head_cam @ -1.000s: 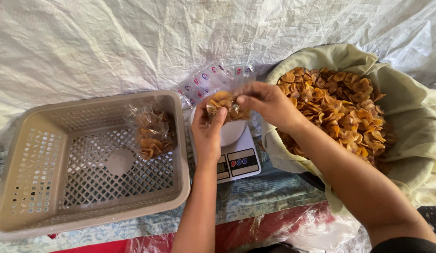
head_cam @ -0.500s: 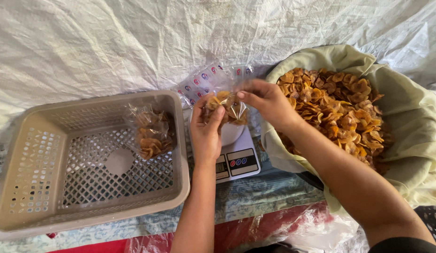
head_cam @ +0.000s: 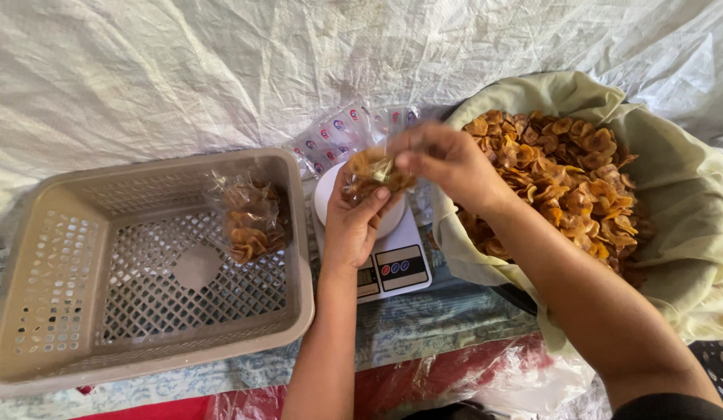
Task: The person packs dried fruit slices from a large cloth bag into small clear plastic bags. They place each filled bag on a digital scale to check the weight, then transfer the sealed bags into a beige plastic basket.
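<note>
A: Right of the scale — big cloth-lined bowl of chips; left, grey basket with one filled bag.
B: Hands?
A: Left hand cups small chip bag over the scale; right hand pinches its top.
B: Risk?
A: Loose pinch — chips could spill on the platform.

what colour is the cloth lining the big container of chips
Pale yellowish green cloth, plain with no pattern, best seen in the head view.

A makeshift snack-packing spot: kitchen scale, chip-filled sack (cloth-lined), tarp backdrop.
</note>
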